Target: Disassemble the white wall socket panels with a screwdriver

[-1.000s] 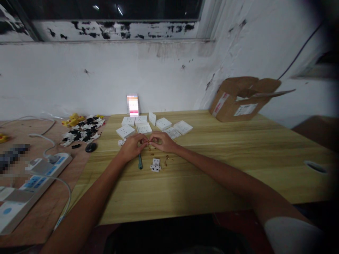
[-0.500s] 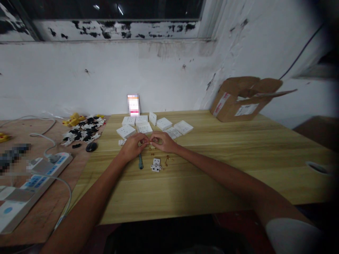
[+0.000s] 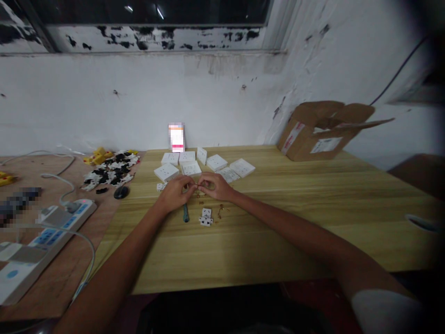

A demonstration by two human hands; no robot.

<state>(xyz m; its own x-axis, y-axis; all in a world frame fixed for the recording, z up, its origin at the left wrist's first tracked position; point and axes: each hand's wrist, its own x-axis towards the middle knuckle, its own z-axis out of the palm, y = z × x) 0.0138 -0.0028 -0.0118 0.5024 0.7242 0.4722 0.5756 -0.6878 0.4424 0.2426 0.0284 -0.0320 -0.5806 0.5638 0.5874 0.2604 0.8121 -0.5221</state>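
My left hand (image 3: 177, 191) and my right hand (image 3: 216, 186) meet over the table, thumbs and fingertips pinched together on a tiny brass-coloured piece that is too small to make out well. A screwdriver with a green handle (image 3: 186, 213) lies below my left hand, its upper end hidden by the hand. Nearer to me sits a white socket insert (image 3: 206, 217) with dark slots. Small brass contact pieces (image 3: 220, 211) are scattered to its right and under my fingers. Another small white socket part (image 3: 161, 186) peeks out left of my left hand.
Several white socket plates (image 3: 216, 162) lie behind my hands. A phone with a lit screen (image 3: 176, 138) leans on the wall. An open cardboard box (image 3: 316, 132) stands at the back right. To the left are a black mouse (image 3: 121, 192) and a power strip (image 3: 52, 236).
The view has shifted very slightly. Both hands stay together in nearly the same place, fingertips still pinched on the tiny piece.
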